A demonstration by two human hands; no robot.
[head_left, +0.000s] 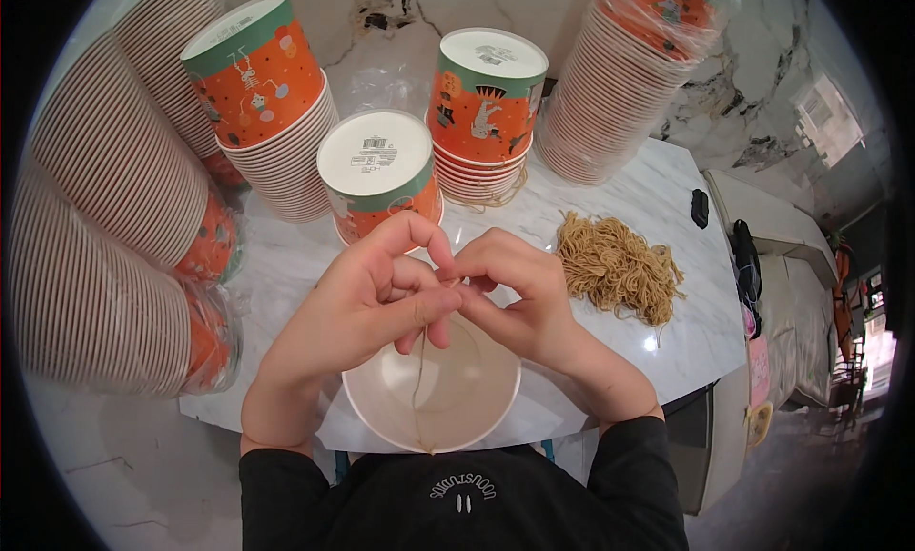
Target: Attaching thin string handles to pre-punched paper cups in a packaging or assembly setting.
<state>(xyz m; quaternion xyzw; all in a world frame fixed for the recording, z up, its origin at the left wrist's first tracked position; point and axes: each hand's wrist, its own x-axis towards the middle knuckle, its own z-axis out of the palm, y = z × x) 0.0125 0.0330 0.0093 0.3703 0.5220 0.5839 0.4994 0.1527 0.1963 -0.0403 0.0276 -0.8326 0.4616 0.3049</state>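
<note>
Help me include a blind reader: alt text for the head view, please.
Two hands pinch a thin tan string above an open white tub. Behind, upside-down orange tubs stand on a marbled table, with a tan string heap at right.

Your left hand and right hand hid much of the tub's far rim, the string was too thin to follow between them, and the picture's edges cut off your shirt and the wrapped stack.

Black T-shirt here, short sleeves, arched white lettering above two white strokes; left hand bare, right hand bare!
</note>
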